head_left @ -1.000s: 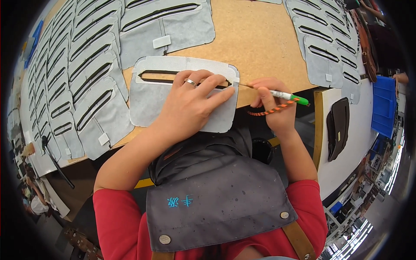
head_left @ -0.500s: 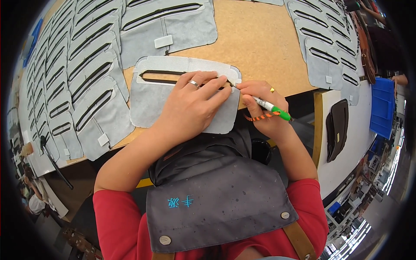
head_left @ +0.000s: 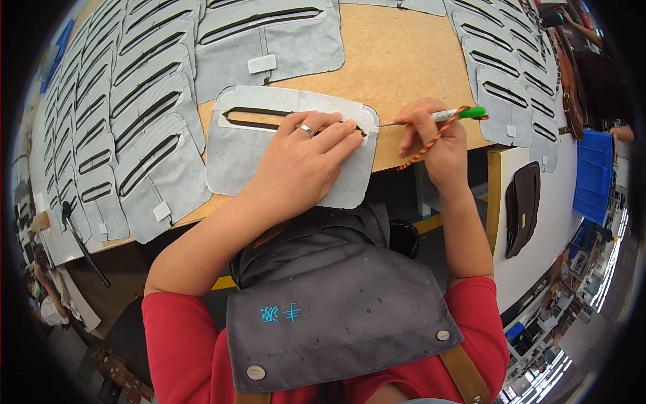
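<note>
While the L hand [head_left: 303,158] lies palm-down, fingers a bit spread over the R end of the black-edged slot [head_left: 256,124] in the grey panel [head_left: 235,158] at the bench [head_left: 410,54] edge, the R hand [head_left: 441,145] pinches a white, green-ended pen [head_left: 474,113], thin point jutting panelward. Prob. best: L pressure firm, fingertips clear of the point, orange-black cord [head_left: 417,159] off the work. More grey panels [head_left: 151,192] lie beyond, L & R.

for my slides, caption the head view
Left hand rests on a slotted grey panel; right hand holds a green-ended pen-like tool.
</note>
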The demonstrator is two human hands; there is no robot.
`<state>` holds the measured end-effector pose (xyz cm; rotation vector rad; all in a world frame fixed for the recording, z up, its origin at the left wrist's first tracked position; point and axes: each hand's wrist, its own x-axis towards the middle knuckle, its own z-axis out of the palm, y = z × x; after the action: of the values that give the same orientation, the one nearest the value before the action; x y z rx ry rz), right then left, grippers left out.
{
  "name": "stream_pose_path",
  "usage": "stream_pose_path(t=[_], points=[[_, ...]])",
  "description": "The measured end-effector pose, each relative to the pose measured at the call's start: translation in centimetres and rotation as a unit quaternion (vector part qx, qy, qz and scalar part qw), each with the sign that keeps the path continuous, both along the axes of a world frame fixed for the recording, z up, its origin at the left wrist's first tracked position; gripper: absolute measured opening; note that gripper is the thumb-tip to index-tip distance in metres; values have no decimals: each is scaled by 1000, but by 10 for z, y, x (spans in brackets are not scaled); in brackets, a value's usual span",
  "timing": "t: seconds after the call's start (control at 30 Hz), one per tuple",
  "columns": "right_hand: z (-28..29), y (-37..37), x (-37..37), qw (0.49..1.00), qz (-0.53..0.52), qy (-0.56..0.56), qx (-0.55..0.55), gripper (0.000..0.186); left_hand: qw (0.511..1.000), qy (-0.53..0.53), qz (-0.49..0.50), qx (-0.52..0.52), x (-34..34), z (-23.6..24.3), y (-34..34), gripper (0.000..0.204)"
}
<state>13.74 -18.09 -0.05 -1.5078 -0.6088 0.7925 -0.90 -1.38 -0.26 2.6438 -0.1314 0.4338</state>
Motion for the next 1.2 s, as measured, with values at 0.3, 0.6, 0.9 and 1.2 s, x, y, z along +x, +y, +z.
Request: stream_pose_path(t=[0.3,0.6,0.9,1.2], points=[[-11,-9,-7,991,-54,-119,30,20,998,58,14,22,1,7,-3,48],[0,-6,-24,979,-37,-196,52,14,993,62,23,-93,2,3,6,38],[-10,-10,-35,976,-56,-206,28,12,997,50,25,-49,1,4,3,32],[-6,-18,-35,976,-99,-180,66,14,996,70,7,60,1,7,0,48]])
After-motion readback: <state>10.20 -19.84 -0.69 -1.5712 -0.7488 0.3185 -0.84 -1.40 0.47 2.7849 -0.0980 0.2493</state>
